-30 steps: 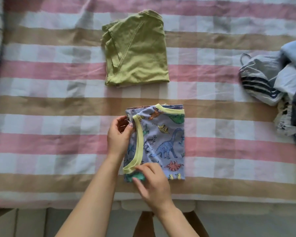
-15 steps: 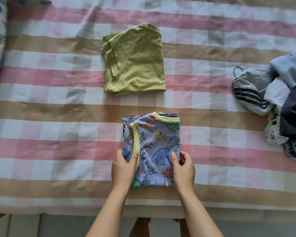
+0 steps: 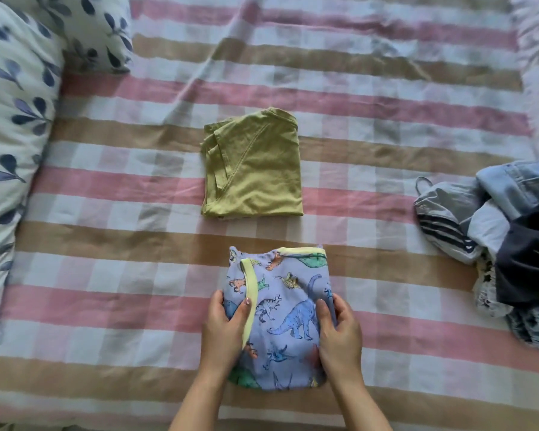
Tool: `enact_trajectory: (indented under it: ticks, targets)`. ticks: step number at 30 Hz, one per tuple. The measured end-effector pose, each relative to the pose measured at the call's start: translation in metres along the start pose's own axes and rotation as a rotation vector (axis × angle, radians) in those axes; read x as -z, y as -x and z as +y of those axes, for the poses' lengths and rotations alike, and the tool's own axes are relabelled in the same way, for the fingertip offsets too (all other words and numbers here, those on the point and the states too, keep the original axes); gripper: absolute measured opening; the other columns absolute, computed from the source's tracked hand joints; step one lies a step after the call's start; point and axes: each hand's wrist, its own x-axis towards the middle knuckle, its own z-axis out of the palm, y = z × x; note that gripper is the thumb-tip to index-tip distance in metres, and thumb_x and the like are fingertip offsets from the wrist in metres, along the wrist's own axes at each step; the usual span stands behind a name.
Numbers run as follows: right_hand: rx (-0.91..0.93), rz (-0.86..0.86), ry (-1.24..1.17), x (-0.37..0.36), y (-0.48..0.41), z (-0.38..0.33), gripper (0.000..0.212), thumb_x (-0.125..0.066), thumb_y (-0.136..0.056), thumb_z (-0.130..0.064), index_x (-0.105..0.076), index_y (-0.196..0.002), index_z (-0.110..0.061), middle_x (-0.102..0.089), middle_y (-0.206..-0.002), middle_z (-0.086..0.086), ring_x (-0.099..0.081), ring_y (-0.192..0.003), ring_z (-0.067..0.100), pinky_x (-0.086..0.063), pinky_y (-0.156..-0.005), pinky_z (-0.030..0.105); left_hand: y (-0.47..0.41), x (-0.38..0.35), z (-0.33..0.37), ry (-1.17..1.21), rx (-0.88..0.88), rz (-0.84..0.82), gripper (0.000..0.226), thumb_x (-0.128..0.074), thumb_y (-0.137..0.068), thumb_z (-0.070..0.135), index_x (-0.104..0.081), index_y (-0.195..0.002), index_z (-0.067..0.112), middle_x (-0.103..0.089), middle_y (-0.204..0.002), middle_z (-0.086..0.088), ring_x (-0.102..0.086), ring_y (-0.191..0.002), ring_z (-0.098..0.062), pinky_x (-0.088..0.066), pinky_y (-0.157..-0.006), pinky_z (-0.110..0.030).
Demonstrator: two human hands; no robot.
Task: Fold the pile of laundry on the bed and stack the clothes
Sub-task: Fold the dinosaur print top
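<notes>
the bed (image 3: 106,244) has a cover with pink, beige and white stripes, and a pillow (image 3: 13,119) with blue leaves lies at its left side. a folded dinosaur shirt (image 3: 290,293) lies near the front edge, a little apart from a folded green shirt (image 3: 255,169) behind it. the left hand (image 3: 223,334) grips its left edge, thumb on top, and the right hand (image 3: 339,334) grips the right edge the same way. the cloth looks thin, soft and light, so i think it will sag or unfold if lifted by one edge; holding both sides is safer. the pile of laundry (image 3: 495,231) waits at the right. no label or writing can be read.
</notes>
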Motion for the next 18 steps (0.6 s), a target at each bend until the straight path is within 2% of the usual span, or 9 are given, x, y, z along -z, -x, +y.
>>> enact_trajectory:
  ticks: [3, 7, 8, 11, 13, 16, 18]
  targets:
    - [0.092, -0.015, -0.061, -0.006, -0.022, -0.042, 0.01, -0.056, -0.092, -0.02, -0.063, -0.085, -0.021, -0.068, -0.079, -0.005, -0.062, -0.075, 0.01, -0.048, -0.065, 0.027, -0.018, 0.01, 0.042, 0.058, -0.126, 0.069, 0.014, -0.066, -0.082, 0.01, -0.058, -0.084, 0.021, -0.069, -0.08, 0.005, -0.065, -0.074, -0.006, -0.052, -0.064, -0.026]
    - [0.209, -0.024, -0.108, -0.033, -0.084, -0.104, 0.013, -0.055, -0.093, -0.018, -0.064, -0.086, -0.024, -0.068, -0.077, -0.009, -0.061, -0.071, 0.003, -0.048, -0.063, 0.024, -0.078, 0.016, 0.102, 0.078, -0.295, 0.137, 0.017, -0.067, -0.082, 0.011, -0.055, -0.08, 0.023, -0.064, -0.076, 0.008, -0.06, -0.068, -0.002, -0.047, -0.061, -0.015]
    - [0.237, -0.025, -0.109, -0.043, -0.104, -0.117, 0.013, -0.054, -0.093, -0.016, -0.063, -0.088, -0.023, -0.067, -0.079, -0.009, -0.061, -0.073, 0.005, -0.048, -0.065, 0.026, -0.098, 0.017, 0.116, 0.077, -0.324, 0.141, 0.015, -0.067, -0.083, 0.012, -0.055, -0.082, 0.021, -0.063, -0.078, 0.007, -0.06, -0.071, -0.005, -0.047, -0.062, -0.017]
    - [0.288, -0.041, -0.101, -0.074, -0.164, -0.146, 0.013, -0.051, -0.094, -0.012, -0.064, -0.096, -0.009, -0.068, -0.089, 0.007, -0.063, -0.084, 0.022, -0.05, -0.073, 0.039, -0.16, 0.013, 0.146, 0.064, -0.371, 0.143, 0.013, -0.065, -0.085, 0.013, -0.055, -0.092, 0.01, -0.063, -0.088, -0.005, -0.06, -0.08, -0.019, -0.047, -0.07, -0.03]
    - [0.297, -0.045, -0.091, -0.092, -0.2, -0.155, 0.019, -0.049, -0.095, -0.011, -0.062, -0.105, -0.001, -0.068, -0.098, 0.015, -0.063, -0.092, 0.031, -0.051, -0.08, 0.046, -0.198, 0.008, 0.158, 0.055, -0.379, 0.134, 0.014, -0.064, -0.086, 0.015, -0.054, -0.095, 0.009, -0.063, -0.094, -0.011, -0.06, -0.085, -0.024, -0.048, -0.074, -0.033]
    - [0.267, -0.058, -0.078, -0.11, -0.234, -0.155, 0.024, -0.046, -0.096, -0.009, -0.06, -0.113, -0.002, -0.065, -0.106, 0.011, -0.06, -0.098, 0.024, -0.049, -0.085, 0.038, -0.242, -0.001, 0.158, 0.027, -0.328, 0.113, 0.022, -0.063, -0.087, 0.018, -0.054, -0.1, 0.003, -0.063, -0.102, -0.019, -0.06, -0.093, -0.031, -0.048, -0.081, -0.041]
    - [0.211, -0.084, -0.057, -0.116, -0.245, -0.147, 0.026, -0.043, -0.096, -0.009, -0.058, -0.118, -0.005, -0.064, -0.11, 0.009, -0.059, -0.102, 0.022, -0.048, -0.088, 0.034, -0.258, -0.006, 0.149, -0.009, -0.258, 0.093, 0.023, -0.063, -0.087, 0.021, -0.054, -0.101, 0.005, -0.062, -0.102, -0.015, -0.059, -0.093, -0.028, -0.047, -0.079, -0.037]
